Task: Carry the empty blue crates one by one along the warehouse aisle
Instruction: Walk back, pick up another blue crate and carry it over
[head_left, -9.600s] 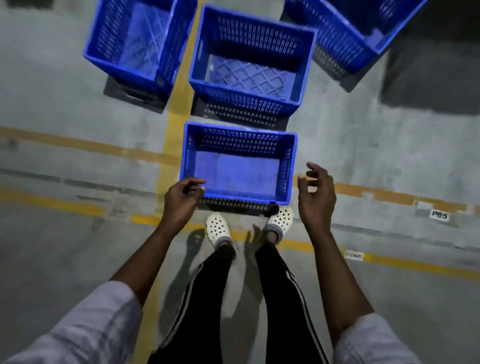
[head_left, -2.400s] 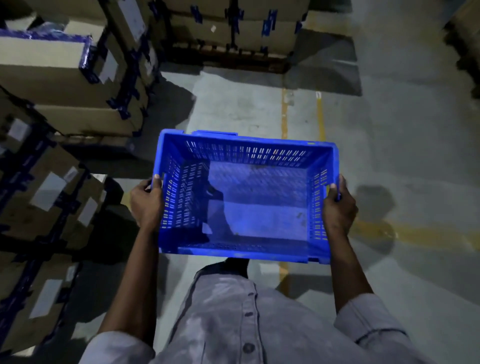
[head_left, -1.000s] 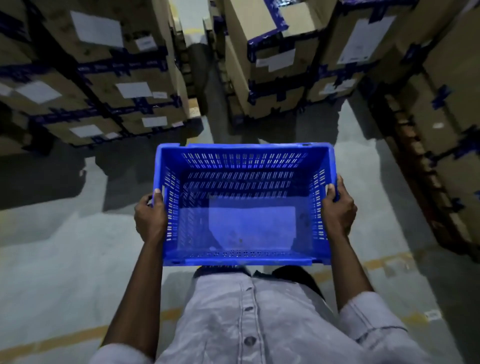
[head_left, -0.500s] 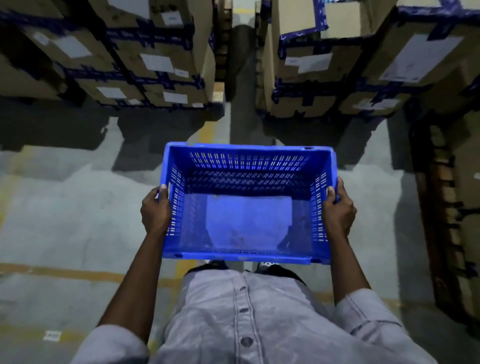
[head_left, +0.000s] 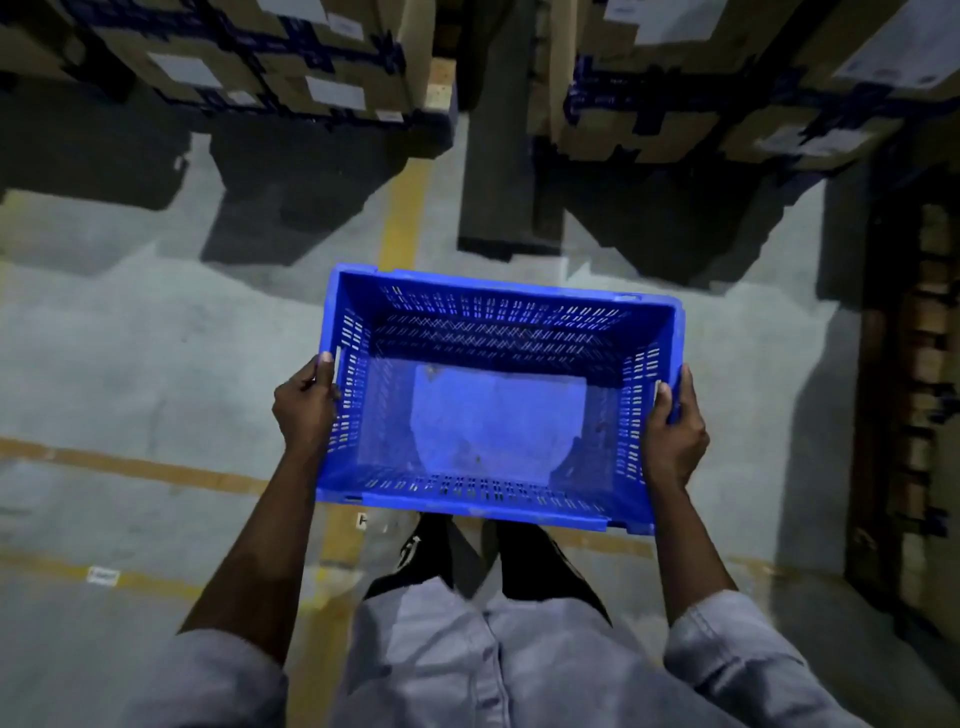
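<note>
Far out to the left of the grip and ahead of it, a stack of cardboard boxes (head_left: 234, 62) with white labels and dark blue tape stands on the grey floor (head_left: 130, 338). Below that, a yellow line (head_left: 130, 467) runs across the floor toward the left hand, and a small white label (head_left: 103, 576) lies nearer the person than the grip.

The left hand (head_left: 304, 410) grips the left short wall of the blue crate (head_left: 498, 291), with its thumb (head_left: 324, 364) laid over the rim and the rest of the hand closed against the outside. The crate hangs between the two hands, off the floor and in front of the person's grey shirt (head_left: 493, 665). It is empty and roughly level. Another yellow line (head_left: 402, 218) runs away from the crate's far left corner. Dark trouser legs (head_left: 535, 561) show just under its near wall.

The right hand (head_left: 672, 431) holds the right short wall the same way, thumb on the rim and fingers wrapped round the outside edge.

Ahead and to the right of the grip stands a second stack of taped boxes (head_left: 727, 78). Well out beyond the right hand, a dark wooden frame (head_left: 924, 364) runs along the floor.
</note>
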